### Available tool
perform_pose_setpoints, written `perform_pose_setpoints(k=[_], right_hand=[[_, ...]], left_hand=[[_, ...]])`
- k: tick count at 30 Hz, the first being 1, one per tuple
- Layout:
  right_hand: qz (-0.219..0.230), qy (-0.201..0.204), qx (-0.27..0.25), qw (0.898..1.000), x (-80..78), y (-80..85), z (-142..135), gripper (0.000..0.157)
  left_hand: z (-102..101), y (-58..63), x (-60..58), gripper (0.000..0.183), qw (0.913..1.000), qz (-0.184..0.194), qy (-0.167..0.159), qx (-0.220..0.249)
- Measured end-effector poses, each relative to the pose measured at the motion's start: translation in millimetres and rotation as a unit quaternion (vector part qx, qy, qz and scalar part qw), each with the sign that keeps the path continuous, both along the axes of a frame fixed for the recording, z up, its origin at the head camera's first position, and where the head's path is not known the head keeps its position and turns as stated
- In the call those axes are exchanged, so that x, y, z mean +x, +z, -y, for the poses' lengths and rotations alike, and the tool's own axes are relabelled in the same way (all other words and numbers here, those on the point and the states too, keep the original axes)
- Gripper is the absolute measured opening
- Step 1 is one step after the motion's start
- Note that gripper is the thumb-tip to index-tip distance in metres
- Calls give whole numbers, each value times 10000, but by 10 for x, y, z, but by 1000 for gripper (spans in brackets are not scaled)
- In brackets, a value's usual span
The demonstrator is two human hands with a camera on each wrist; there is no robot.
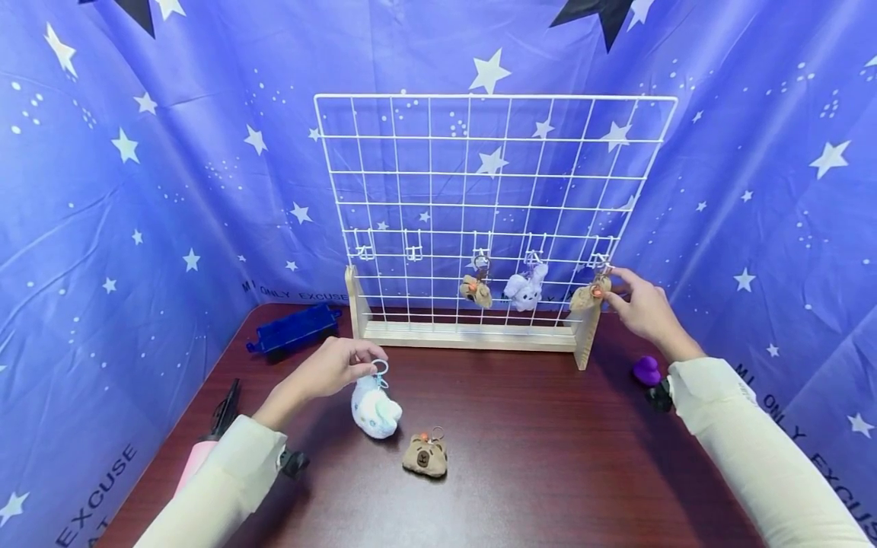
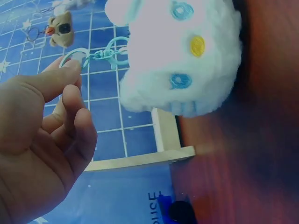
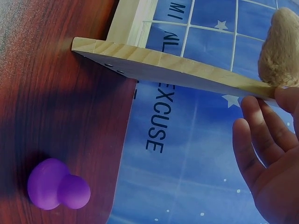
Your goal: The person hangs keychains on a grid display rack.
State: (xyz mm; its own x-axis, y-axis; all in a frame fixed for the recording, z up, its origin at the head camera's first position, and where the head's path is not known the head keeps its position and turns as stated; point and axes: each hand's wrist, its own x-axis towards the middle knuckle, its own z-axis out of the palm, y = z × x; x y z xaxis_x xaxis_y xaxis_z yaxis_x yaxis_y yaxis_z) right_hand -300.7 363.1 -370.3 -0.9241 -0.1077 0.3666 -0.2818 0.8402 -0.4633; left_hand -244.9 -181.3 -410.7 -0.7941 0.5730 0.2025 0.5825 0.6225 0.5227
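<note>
My left hand (image 1: 342, 367) pinches the light-blue ring of a white plush cat keychain (image 1: 375, 413) between thumb and forefinger. The cat has blue eyes and a yellow nose (image 2: 197, 46), and it dangles over the table. At the right end of the white wire grid rack (image 1: 466, 339), my right hand (image 1: 647, 312) holds a brown plush keychain (image 1: 585, 298) at its side, by the rightmost hook. Its other fingers (image 3: 254, 135) stretch out below the plush. A brown capybara keychain (image 1: 425, 457) with an orange on its head lies on the table near the cat.
A brown keychain (image 1: 476, 292) and a pale lavender plush keychain (image 1: 524, 289) hang on middle hooks. Two hooks on the left, one a wire hook (image 1: 414, 251), bear nothing. A purple duck (image 1: 646, 371), a blue toy wagon (image 1: 293, 332) and a pink-handled object (image 1: 195, 460) lie around.
</note>
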Motion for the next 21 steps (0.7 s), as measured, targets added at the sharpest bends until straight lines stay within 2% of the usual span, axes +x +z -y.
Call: perform_pose_setpoints(k=[7,14,21], right_hand=[[-137,33,31,9999,10,-4,1,45],[-104,4,31,9999,14,-23,4,45],[-146,-13,68,9999,1,-8,7,44]], left_hand=[[-87,115,-93,19,9996,-276,106,0],[-171,265,-177,20,9995,-132,237,163],[-292,409,-297,22,9971,-524,411,359]])
